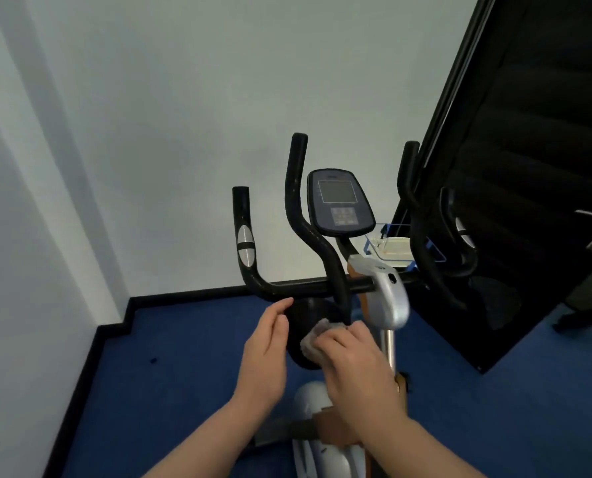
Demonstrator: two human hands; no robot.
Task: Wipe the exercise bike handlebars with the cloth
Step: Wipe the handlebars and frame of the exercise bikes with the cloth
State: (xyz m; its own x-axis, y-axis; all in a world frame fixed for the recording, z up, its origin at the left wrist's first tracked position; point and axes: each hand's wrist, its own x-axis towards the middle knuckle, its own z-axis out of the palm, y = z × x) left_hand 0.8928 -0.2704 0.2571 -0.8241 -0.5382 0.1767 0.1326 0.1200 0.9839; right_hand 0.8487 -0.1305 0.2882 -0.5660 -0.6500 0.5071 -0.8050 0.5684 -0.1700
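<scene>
While the right hand (353,360) presses a bunched cloth (317,339) against the lower end of the bike's inner left handlebars (308,232), the left hand (267,353) hovers open beside the crossbar. Wiping looks under way; next probably comes sliding the cloth upward.

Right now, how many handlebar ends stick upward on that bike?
4. Far left, a short one with a silver pad; a tall one left of the console; a tall one right of it; a short one far right, dim against the dark door.
</scene>
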